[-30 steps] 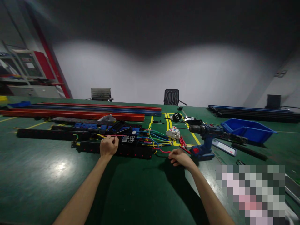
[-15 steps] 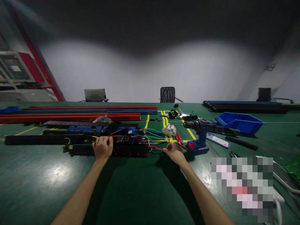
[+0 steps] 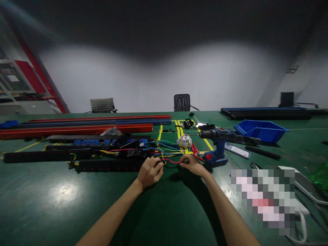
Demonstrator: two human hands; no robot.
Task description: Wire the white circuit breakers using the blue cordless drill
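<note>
My left hand point(image 3: 150, 172) is closed over the right end of a long black strip point(image 3: 107, 166) with small red marks along its side. Its fingertips lie beside the spot where the wires come out, and that end is partly hidden. My right hand point(image 3: 191, 165) pinches a red wire point(image 3: 171, 161) that runs leftward to the strip's end. A yellow wire loop hangs close to the left fingers. Behind the hands lie a bundle of blue, green and yellow wires point(image 3: 166, 147) and a white breaker block point(image 3: 184, 140). A blue cordless drill point(image 3: 217, 145) stands just beyond my right hand.
More black strips point(image 3: 48, 155) and long red and blue profiles point(image 3: 123, 128) lie at the left. A blue bin point(image 3: 266, 131), a black rod point(image 3: 262, 152) and a label-bearing flat piece point(image 3: 237, 151) are at the right. Dark profiles point(image 3: 261, 113) lie farther back.
My left hand has moved right along the black strip, from its middle to its right end. My right hand stays on the red wire, nearly still. The view has shifted slightly.
</note>
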